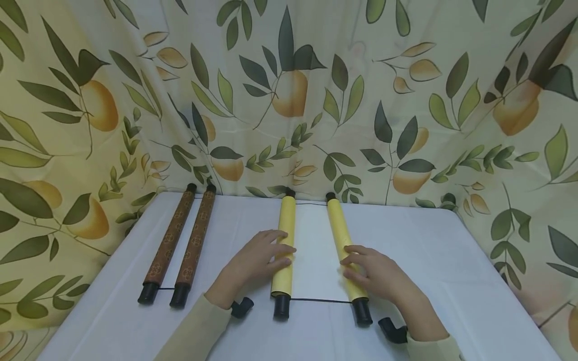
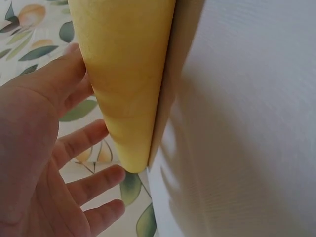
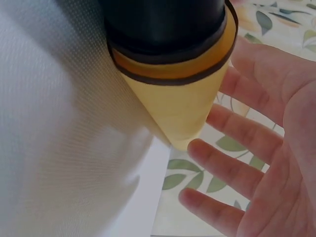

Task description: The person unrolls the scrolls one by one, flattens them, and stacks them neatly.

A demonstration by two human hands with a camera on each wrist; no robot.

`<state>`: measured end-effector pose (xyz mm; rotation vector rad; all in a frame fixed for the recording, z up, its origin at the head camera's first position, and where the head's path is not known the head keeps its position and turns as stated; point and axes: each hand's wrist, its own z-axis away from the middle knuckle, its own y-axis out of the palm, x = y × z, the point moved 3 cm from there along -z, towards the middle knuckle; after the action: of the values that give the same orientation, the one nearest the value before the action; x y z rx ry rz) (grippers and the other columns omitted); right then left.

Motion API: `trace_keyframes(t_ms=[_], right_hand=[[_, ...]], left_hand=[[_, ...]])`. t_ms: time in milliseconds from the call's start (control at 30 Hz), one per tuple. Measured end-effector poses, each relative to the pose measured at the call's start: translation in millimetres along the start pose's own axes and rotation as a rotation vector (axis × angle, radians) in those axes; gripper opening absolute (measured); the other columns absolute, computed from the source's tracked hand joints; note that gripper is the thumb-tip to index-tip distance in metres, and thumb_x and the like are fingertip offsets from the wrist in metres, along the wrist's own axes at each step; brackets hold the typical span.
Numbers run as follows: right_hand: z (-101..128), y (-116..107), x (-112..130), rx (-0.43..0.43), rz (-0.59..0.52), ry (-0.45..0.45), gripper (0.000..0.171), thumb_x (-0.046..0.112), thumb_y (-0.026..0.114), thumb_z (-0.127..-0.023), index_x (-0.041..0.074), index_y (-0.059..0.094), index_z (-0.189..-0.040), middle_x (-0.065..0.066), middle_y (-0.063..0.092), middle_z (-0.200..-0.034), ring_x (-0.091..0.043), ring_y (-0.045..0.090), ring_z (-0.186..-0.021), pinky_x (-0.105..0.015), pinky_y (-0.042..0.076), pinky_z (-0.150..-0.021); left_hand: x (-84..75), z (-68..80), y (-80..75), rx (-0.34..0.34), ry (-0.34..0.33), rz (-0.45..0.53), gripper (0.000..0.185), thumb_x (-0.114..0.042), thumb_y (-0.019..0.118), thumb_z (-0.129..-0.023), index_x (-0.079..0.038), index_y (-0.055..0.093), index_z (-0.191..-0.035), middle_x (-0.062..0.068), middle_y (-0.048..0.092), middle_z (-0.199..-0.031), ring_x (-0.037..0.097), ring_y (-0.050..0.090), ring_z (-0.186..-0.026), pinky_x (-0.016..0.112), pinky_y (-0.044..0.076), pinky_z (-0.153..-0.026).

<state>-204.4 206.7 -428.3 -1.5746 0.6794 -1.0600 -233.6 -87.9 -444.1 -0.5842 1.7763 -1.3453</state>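
Note:
Two yellow rolls with black end knobs lie side by side on a white-covered table, a thin dark line joining them at the near and far ends. My left hand (image 1: 259,255) rests over the left yellow roll (image 1: 284,220), its fingers loosely extended. On the right yellow roll (image 1: 338,223) lies my right hand (image 1: 375,271), fingers also relaxed. Up close, the left wrist view shows fingertips at the side of the yellow roll (image 2: 126,74). In the right wrist view, spread fingers are beside the other roll (image 3: 173,103), below its black knob (image 3: 165,29).
To the left lies a pair of brown patterned rolls (image 1: 195,240) with black ends. The white tablecloth (image 1: 433,281) covers the table. Behind it hangs a curtain (image 1: 343,50) printed with leaves and fruit. A black wrist mount (image 1: 242,307) sits at my left wrist.

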Motion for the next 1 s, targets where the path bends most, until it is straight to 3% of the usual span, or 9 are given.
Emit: trace_keyframes(t_ms=[200,400,533,667,833,1000], right_hand=[[-1.0,-4.0,-2.2,-0.061,0.043,0.024,0.015,0.037,0.07,-0.092,0.026,0.078,-0.099,-0.008,0.06,-0.137,-0.035,0.06,-0.12,-0.056,0.051,-0.091],[2.0,-2.0,-3.5,-0.044,0.023,0.061,0.009,0.037,0.07,-0.092,0.03,0.075,-0.09,-0.007,0.059,-0.141,-0.036,0.056,-0.128,-0.057,0.048,-0.098],[3.1,0.0,-4.5,-0.038,0.028,0.093,0.013,0.039,0.07,-0.092,0.029,0.075,-0.097,-0.008,0.058,-0.142,-0.037,0.057,-0.126,-0.058,0.048,-0.097],[4.0,0.4,-5.2,-0.017,0.032,0.115,0.022,0.041,0.069,-0.092,0.025,0.076,-0.107,-0.011,0.057,-0.141,-0.038,0.058,-0.123,-0.06,0.05,-0.093],[5.1,-2.9,-5.9,-0.014,0.038,0.118,0.022,0.04,0.069,-0.092,0.024,0.078,-0.105,-0.011,0.056,-0.142,-0.039,0.058,-0.123,-0.06,0.049,-0.092],[7.8,-7.2,-8.8,0.011,0.008,0.114,0.024,0.039,0.067,-0.094,0.022,0.077,-0.108,-0.009,0.053,-0.147,-0.039,0.054,-0.129,-0.061,0.046,-0.098]], left_hand=[[2.2,-1.6,-3.0,-0.029,-0.008,0.003,0.033,-0.046,0.055,-0.1,-0.032,0.068,-0.128,0.001,0.046,-0.151,0.026,0.037,-0.142,0.045,0.032,-0.116],[4.0,-0.5,-0.2,0.0,0.003,0.005,0.034,-0.044,0.054,-0.101,-0.028,0.067,-0.128,-0.003,0.041,-0.157,0.035,0.031,-0.147,0.049,0.024,-0.12],[5.0,-0.3,-0.3,-0.013,0.031,-0.007,0.033,-0.041,0.056,-0.101,-0.024,0.068,-0.126,-0.001,0.047,-0.153,0.035,0.037,-0.144,0.049,0.026,-0.119],[5.9,1.9,-1.7,-0.024,0.01,0.005,0.032,-0.04,0.058,-0.1,-0.026,0.067,-0.127,0.0,0.05,-0.15,0.028,0.041,-0.14,0.046,0.031,-0.117],[6.2,3.3,-4.3,-0.048,-0.004,-0.01,0.033,-0.043,0.056,-0.1,-0.032,0.066,-0.129,0.002,0.051,-0.147,0.028,0.042,-0.139,0.046,0.033,-0.115],[7.7,3.4,-7.1,-0.057,-0.022,0.025,0.029,-0.041,0.058,-0.1,-0.03,0.07,-0.124,0.003,0.051,-0.147,0.029,0.041,-0.139,0.046,0.034,-0.114]])
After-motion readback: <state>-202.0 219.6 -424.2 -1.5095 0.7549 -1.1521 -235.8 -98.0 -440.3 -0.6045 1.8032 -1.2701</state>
